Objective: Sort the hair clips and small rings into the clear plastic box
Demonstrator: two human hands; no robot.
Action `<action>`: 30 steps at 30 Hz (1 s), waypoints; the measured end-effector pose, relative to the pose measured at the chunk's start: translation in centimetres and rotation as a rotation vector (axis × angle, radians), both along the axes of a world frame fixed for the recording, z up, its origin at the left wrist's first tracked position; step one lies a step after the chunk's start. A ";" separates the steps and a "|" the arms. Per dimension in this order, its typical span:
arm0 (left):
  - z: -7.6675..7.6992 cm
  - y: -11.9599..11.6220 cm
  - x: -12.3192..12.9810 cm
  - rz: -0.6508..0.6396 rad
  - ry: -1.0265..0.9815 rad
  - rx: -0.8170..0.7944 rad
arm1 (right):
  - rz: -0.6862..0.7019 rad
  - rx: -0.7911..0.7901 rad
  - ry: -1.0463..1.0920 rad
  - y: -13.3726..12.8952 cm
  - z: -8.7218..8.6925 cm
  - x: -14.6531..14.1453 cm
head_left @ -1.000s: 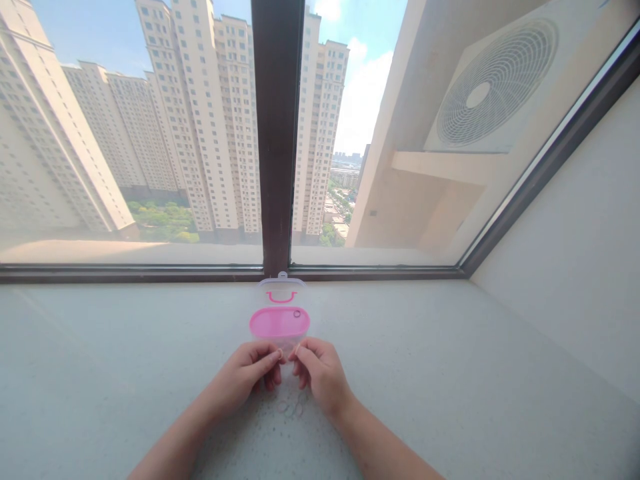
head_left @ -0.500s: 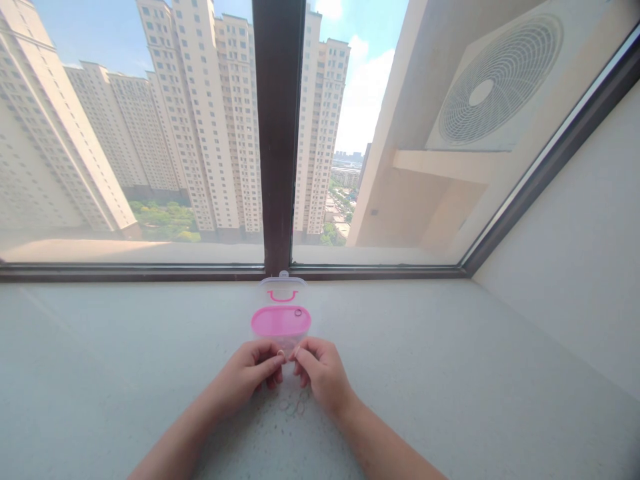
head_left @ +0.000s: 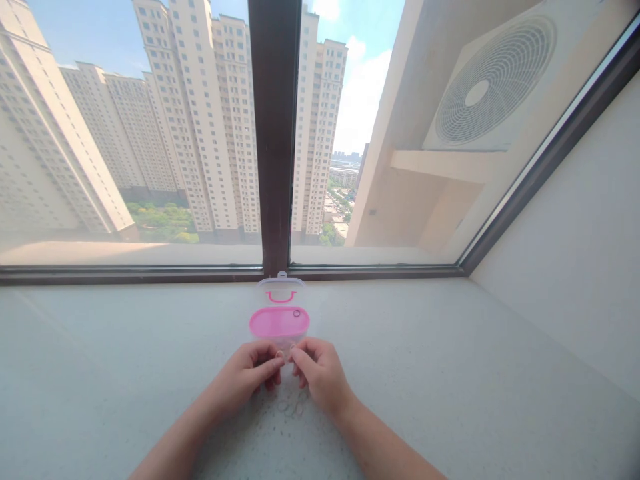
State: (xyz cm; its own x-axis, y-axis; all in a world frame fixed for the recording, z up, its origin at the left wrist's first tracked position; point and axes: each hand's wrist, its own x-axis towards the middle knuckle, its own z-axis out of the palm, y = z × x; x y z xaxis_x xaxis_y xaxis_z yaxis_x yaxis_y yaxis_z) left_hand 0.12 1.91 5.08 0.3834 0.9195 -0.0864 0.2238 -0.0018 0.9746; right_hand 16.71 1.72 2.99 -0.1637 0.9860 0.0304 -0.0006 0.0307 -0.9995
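Just in front of a clear box with a pink tray (head_left: pixel 279 322), my two hands face each other, fingertips a small gap apart. My left hand (head_left: pixel 257 367) pinches a small pale ring (head_left: pixel 280 355) between thumb and forefinger. Thumb and forefinger of my right hand (head_left: pixel 317 367) are pressed together on another small ring-like thing (head_left: pixel 293 349), partly hidden by the fingers. On the sill below the hands lie several thin rings (head_left: pixel 291 408), faint against the surface. One dark ring (head_left: pixel 297 313) rests on the right part of the pink tray.
The box's clear lid (head_left: pixel 281 287) with a pink handle stands open against the window frame (head_left: pixel 200 275). The speckled pale sill (head_left: pixel 125 373) spreads to both sides. A white wall (head_left: pixel 575 267) bounds it on the right.
The view has shifted very slightly. My fingertips have barely moved, and the small thing in my right hand now shows a little more.
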 end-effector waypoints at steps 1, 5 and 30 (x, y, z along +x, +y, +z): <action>0.0 0.0 0.0 0.000 -0.003 -0.002 | -0.001 0.003 -0.003 0.0 0.0 0.0; -0.1 0.0 -0.1 0.000 -0.001 -0.003 | -0.005 0.008 -0.016 0.0 -0.2 -0.1; -0.1 0.0 0.0 -0.003 0.019 0.014 | 0.000 0.069 -0.126 0.0 -0.3 -0.1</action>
